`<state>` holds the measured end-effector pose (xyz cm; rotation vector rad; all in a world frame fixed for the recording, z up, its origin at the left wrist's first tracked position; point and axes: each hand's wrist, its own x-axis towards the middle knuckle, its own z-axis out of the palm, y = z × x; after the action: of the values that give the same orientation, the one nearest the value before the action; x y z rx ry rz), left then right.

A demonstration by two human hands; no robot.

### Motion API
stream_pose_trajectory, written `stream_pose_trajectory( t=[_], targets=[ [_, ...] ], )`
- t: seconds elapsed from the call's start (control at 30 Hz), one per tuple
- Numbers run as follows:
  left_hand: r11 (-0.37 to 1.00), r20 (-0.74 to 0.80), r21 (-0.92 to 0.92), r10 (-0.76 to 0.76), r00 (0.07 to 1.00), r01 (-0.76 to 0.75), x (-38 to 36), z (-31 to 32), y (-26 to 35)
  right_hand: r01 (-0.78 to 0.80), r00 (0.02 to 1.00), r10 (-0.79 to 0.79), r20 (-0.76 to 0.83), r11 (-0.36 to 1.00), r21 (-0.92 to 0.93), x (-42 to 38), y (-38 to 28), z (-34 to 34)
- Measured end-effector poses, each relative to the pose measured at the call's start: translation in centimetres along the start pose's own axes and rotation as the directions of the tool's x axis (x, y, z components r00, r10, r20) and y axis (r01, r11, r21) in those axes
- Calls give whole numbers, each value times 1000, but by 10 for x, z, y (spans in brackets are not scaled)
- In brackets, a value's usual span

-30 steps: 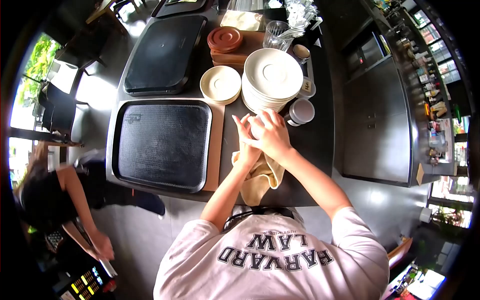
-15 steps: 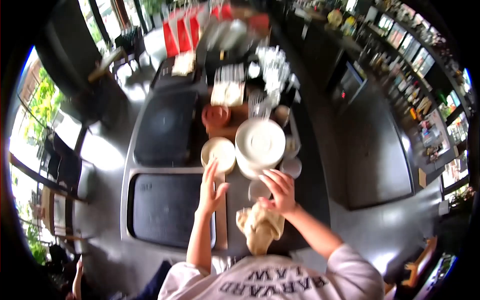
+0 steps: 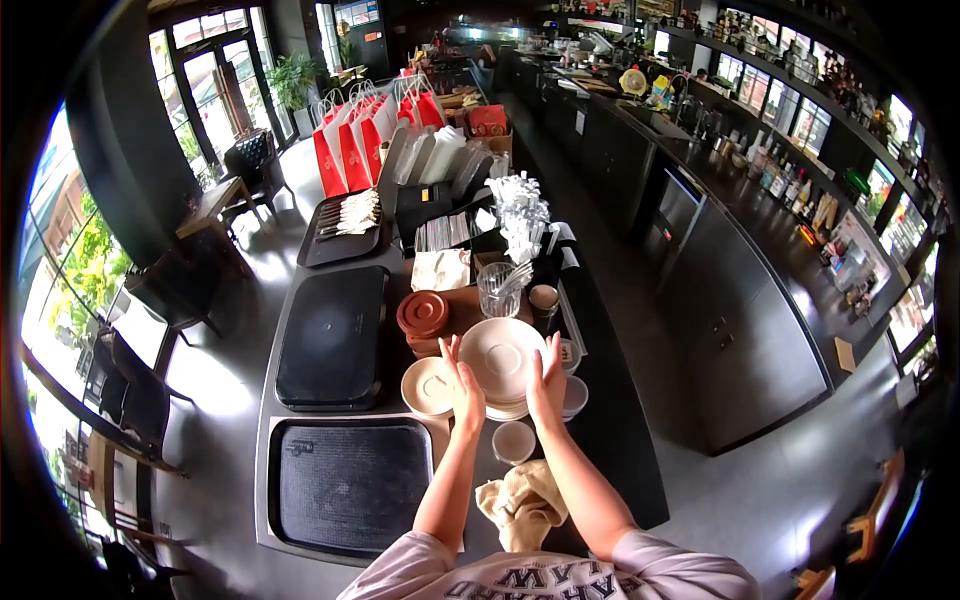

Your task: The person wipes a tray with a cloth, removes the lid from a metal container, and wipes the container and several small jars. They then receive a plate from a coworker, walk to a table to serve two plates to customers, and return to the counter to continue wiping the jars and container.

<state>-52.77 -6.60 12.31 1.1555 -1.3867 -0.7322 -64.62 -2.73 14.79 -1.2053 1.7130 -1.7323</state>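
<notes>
A stack of white saucers (image 3: 503, 361) stands on the dark counter, with lower rims showing beneath the top one. My left hand (image 3: 464, 388) lies along its left side, fingers long and pointing away from me. Against the right side rests my right hand (image 3: 546, 385), so the stack is held between both palms. Left of my left hand sits a cream saucer (image 3: 427, 387). A small white cup (image 3: 513, 442) is just in front of the stack, and a white bowl (image 3: 574, 398) is partly hidden beside my right hand. Closer to me lies a crumpled beige cloth (image 3: 522, 503).
Black trays (image 3: 350, 485) lie along the left of the counter (image 3: 625, 470). Behind the stack are brown round lids (image 3: 422, 314), a glass (image 3: 498, 290) and wrapped straws (image 3: 520, 215). Red and white paper bags (image 3: 345, 150) stand at the far end. A bar counter (image 3: 740, 310) runs along the right.
Both hands have moved forward and closed in on the saucer stack from its two sides. Before, they were apart, the right one above the cloth and small cup. The view has tilted up.
</notes>
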Motion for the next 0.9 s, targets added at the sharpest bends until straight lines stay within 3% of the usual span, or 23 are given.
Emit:
stream_pose_trajectory(
  t=[0.07,0.13,0.2,0.23,0.3,0.33,0.37,0.43,0.47,0.5,0.57,0.63,0.7,0.77,0.83,0.9],
  targets=[
    [1000,-29,24,11,1000,-11,-1,-2,21,47,999,-48,-23,997,-60,-4,-3,0],
    [999,-65,-34,21,998,-23,-3,-1,25,60,996,-50,-78,990,131,-9,-19,-2],
    [930,-68,-362,46,997,-68,-8,1,35,103,989,-64,-132,944,314,-14,-39,-6],
    [852,-73,-515,63,995,-91,-9,0,53,194,974,-142,-174,924,329,-15,-52,-11],
    [837,-112,-533,75,991,-123,-17,-6,94,370,929,-295,-223,744,556,-12,-73,-20],
    [776,-128,-615,76,989,-140,-19,-7,114,314,948,-209,-239,727,610,-10,-93,-24],
    [706,-144,-691,77,987,-156,-19,-8,134,419,908,-322,-269,665,617,-5,-108,-29],
    [612,-165,-769,87,982,-183,-20,-13,179,452,866,-430,-254,459,765,4,-144,-38],
    [595,-218,-752,180,959,-283,-17,-14,196,414,878,-411,-246,391,822,7,-163,-43],
    [605,-264,-692,295,918,-393,-17,-16,215,371,890,-389,-236,320,872,9,-180,-48],
    [614,-346,-539,463,816,-577,-13,-17,243,105,947,-308,-90,34,994,15,-207,-62],
    [571,-397,-208,693,602,-794,-3,-17,262,-78,985,-157,66,-70,995,17,-225,-71],
    [418,-145,269,908,392,-868,-5,-37,288,-349,934,-189,304,-285,893,22,-220,-75],
    [333,-138,378,943,303,-864,-11,-35,308,-570,815,-316,485,-291,768,18,-221,-72],
    [269,-104,442,963,249,-856,-17,-37,325,-647,744,-409,528,-247,721,1,-234,-69],
    [210,-57,530,975,213,-822,-27,-40,343,-722,683,-479,552,-325,611,-7,-217,-51]
  ],
)
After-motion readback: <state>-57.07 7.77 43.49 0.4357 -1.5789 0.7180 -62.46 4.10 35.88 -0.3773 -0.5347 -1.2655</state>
